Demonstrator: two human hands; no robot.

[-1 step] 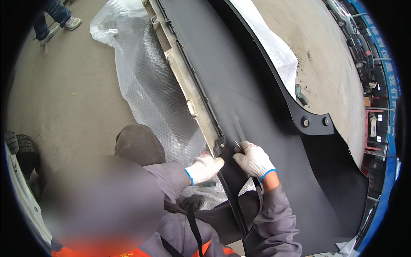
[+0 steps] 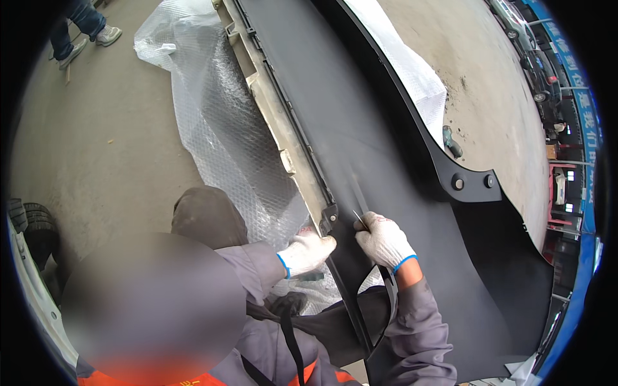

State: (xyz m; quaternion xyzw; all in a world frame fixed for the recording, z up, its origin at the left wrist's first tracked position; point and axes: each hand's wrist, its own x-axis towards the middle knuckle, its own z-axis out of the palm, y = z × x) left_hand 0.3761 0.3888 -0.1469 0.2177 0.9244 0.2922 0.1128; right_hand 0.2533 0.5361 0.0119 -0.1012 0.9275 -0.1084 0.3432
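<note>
A large black plastic car bumper cover (image 2: 380, 128) lies lengthwise before me, with a pale inner strip along its left edge. My left hand (image 2: 308, 251), in a white knit glove with a blue cuff, is closed on that edge just below a small black corner bracket (image 2: 329, 217). To its right, my right hand (image 2: 385, 241), gloved alike, is closed around a thin pointed metal tool (image 2: 359, 217). The tip sticks out up and left, over the black surface; the rest is hidden in the fist. Below this hand a narrow dark strip (image 2: 391, 289) curves down beside an opening in the cover.
Bubble wrap (image 2: 212, 109) spreads under the cover's left side. A green tool (image 2: 452, 143) lies on the floor to the right. Tires (image 2: 40, 228) stand at the left edge, and another person's shoes (image 2: 108, 35) show at the top left. Parked cars (image 2: 537, 71) line the far right.
My right hand has shifted slightly to the right with the pointed tool. The dark strip below it has moved a little too. My left hand stays on the edge.
</note>
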